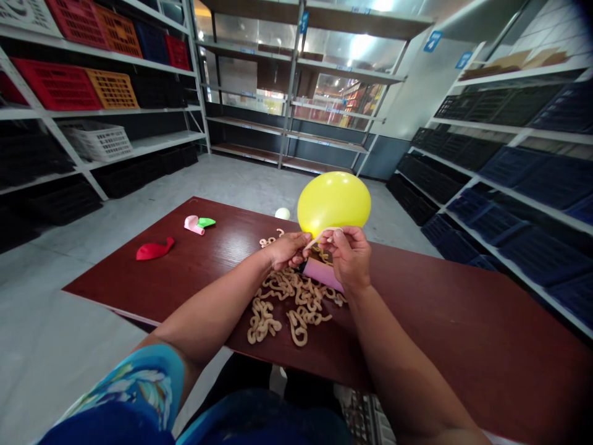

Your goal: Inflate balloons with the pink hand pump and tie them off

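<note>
Between my two hands a beige cord (320,237) is stretched in front of a yellow inflated balloon (334,204). The fingers of my left hand (288,250) pinch its left end, close to the balloon's lower edge. My right hand (351,254) is closed on the cord's right part. Under the hands lies a pink cylinder (323,274) with a dark end, partly covered by my right hand. Curled beige cords (299,309) are heaped around it on the dark red table (417,296).
On the table's left part lie a flat red balloon (154,249), a pink one (194,225) and a green one (206,222). A whitish round object (282,214) shows beyond the far edge. Shelves with crates (111,88) stand at both sides.
</note>
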Tool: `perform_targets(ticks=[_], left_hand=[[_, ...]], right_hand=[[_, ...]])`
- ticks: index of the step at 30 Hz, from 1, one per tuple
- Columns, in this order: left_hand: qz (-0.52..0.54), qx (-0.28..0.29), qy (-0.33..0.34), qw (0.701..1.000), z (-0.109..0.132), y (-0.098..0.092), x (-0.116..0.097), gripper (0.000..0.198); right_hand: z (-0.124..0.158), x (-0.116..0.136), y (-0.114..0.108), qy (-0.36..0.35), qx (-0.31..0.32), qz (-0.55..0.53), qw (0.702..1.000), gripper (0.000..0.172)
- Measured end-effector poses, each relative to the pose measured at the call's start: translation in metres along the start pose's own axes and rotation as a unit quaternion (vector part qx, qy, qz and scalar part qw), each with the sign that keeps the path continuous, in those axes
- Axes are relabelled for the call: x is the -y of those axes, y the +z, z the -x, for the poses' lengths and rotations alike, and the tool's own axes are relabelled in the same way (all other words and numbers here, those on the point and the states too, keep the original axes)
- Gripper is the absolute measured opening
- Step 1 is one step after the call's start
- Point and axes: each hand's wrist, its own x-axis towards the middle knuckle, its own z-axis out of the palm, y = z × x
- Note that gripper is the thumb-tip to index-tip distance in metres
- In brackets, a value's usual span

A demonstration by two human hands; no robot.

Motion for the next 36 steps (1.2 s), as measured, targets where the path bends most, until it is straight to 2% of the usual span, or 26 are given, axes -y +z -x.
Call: perform_targets(ticks=[17, 23, 26, 28, 29, 32, 34, 36], left_hand=[[-0.011, -0.002, -0.005, 1.0, -0.003, -0.003, 0.003, 0.027], [-0.049, -0.006, 0.009, 0.999, -0.004, -0.001, 0.006, 0.034], [-0.115, -0.027, 0.019, 0.993, -0.005, 0.001, 0.007, 0.035], [-0.228, -0.066, 0.038, 0.971, -0.007, 0.002, 0.007, 0.034], [-0.305, -0.084, 0.055, 0.947, -0.007, 0.003, 0.006, 0.034], [-0.516, -0.116, 0.114, 0.841, -0.008, 0.008, 0.007, 0.035], [-0.582, -0.12, 0.14, 0.792, -0.008, 0.014, 0.01, 0.036], [-0.603, -0.118, 0.153, 0.774, -0.007, 0.021, 0.013, 0.037]], right_hand=[[-0.005, 0.009, -0.002, -0.054, -0.063, 0.021, 0.996, 0.017], [-0.005, 0.009, -0.003, -0.06, -0.069, 0.028, 0.995, 0.018], [-0.005, 0.008, -0.003, -0.062, -0.066, 0.028, 0.996, 0.019], [-0.005, 0.007, -0.003, -0.069, -0.062, 0.028, 0.995, 0.019], [-0.004, 0.007, -0.003, -0.072, -0.059, 0.03, 0.995, 0.018], [-0.002, 0.008, -0.001, -0.081, -0.045, 0.051, 0.994, 0.014], [0.0, 0.008, 0.0, -0.089, -0.017, 0.076, 0.993, 0.012], [0.002, 0.009, 0.0, -0.103, 0.029, 0.11, 0.988, 0.012]])
